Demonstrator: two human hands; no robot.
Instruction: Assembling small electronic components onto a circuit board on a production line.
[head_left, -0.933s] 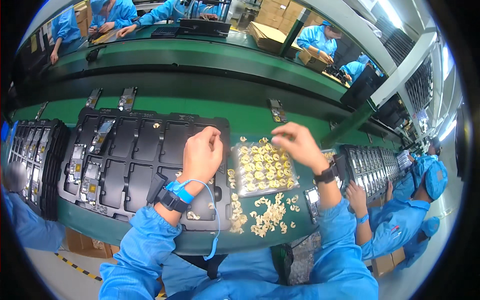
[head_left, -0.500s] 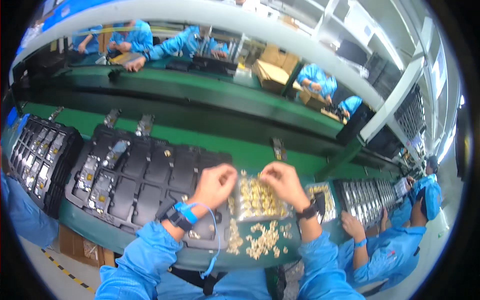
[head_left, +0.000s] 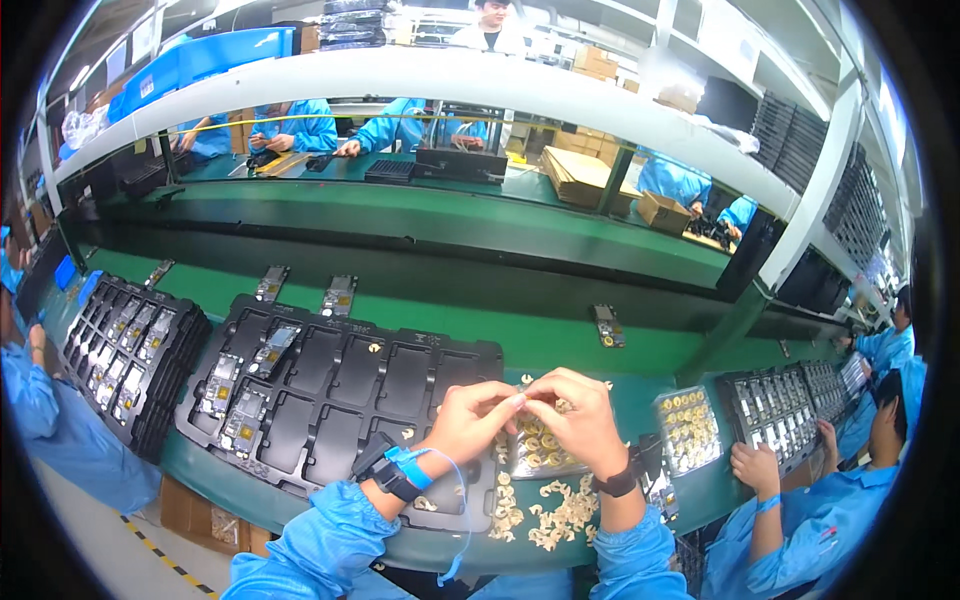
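My left hand (head_left: 474, 420) and my right hand (head_left: 578, 418) meet over a clear plastic tray (head_left: 550, 471), thumb and fingertips pinched together on both. Whatever is between the fingertips is too small to make out. Rows of round gold-coloured pieces (head_left: 532, 447) fill the tray, partly hidden by my right hand. Just in front of it lies a loose heap of pale, curved little pieces (head_left: 562, 517), with a narrower strip of them (head_left: 505, 505) along its left. A blue strap with a cord circles my left wrist; a dark band is on the right one.
Left of my hands lies a large black compartment tray (head_left: 330, 440), holding several circuit boards (head_left: 243, 418) at its left end. Stacked black trays (head_left: 125, 365) stand further left. Another tray of gold pieces (head_left: 690, 430) lies to the right, near a co-worker's hand (head_left: 757, 468). A green post (head_left: 722, 335) rises behind.
My hands were apart above the gold pieces; now their fingertips have come together. The head view has shifted, so the bench sits lower and further right in it.
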